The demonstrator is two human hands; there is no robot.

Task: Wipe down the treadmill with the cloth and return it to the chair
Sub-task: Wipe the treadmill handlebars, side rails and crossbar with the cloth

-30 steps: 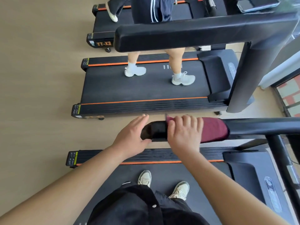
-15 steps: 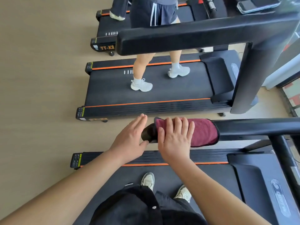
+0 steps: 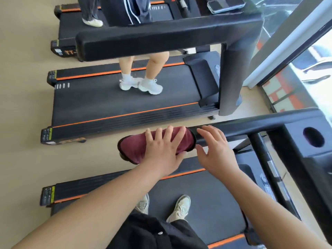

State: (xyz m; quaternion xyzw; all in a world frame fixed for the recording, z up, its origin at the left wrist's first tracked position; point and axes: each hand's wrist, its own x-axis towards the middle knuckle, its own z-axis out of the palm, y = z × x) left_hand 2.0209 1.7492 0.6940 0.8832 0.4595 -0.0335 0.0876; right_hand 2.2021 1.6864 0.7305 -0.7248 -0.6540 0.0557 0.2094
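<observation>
A dark red cloth (image 3: 133, 148) is wrapped over the free end of my treadmill's black left handrail (image 3: 260, 126). My left hand (image 3: 161, 150) lies on the cloth with its fingers stretched flat across the top and its thumb along the near edge. Just to the right, my right hand (image 3: 215, 151) is spread open over the bare rail, holding nothing. Whether it touches the rail I cannot tell. I stand on the treadmill's belt (image 3: 206, 194), and its console (image 3: 305, 141) is at the right. No chair is in view.
A person in white shoes (image 3: 142, 85) walks on the neighbouring treadmill (image 3: 107, 105), whose thick handrail (image 3: 161, 42) crosses the top of the view. A phone (image 3: 224, 4) lies on its console. Another person is on a third treadmill beyond. A window wall runs along the right.
My right hand has let go of the cloth and moved right along the rail. My left hand, which was beside the rail's end, now lies on the cloth, which has slid onto that end.
</observation>
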